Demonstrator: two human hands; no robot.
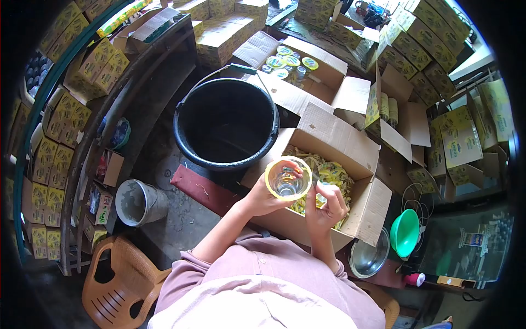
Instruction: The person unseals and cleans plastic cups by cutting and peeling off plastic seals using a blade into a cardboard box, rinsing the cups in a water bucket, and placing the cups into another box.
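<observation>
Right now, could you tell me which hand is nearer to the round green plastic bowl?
The right hand, up and left of the bowl in view; the left hand lies farther that way.

Head view — worn on the person's head; faces forward and steeply down | range — close above both hands

We reach both bare, bent forearms (222,233) forward, wrists raised. Our bare, cupped left hand (263,194) curls its fingers in a grip; our bare, bent-fingered right hand (329,205) (perhaps pinching, thumb towards forefinger) hovers close beside it.
</observation>
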